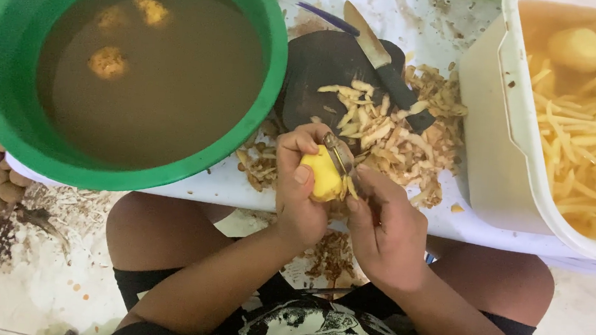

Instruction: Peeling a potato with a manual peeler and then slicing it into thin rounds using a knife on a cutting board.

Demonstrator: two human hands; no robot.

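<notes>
Left hand [300, 189] is curled around a peeled yellow potato [322, 176], holding it just off the table's [240, 188] near edge, above my lap. Right hand [384, 229] grips a peeler [339, 155] whose blade lies on the potato's right side. I see peelings [411, 147] and a knife [382, 61] behind them, a green basin [11, 63] at the left edge and a white tub [510, 133] at the right.

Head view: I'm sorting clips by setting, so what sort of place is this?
Probably an informal food-prep spot, home or small kitchen. The left hand holds a potato against a peeler in the right hand, peelings litter the white table, and a white tub holds cut strips in water.
</notes>
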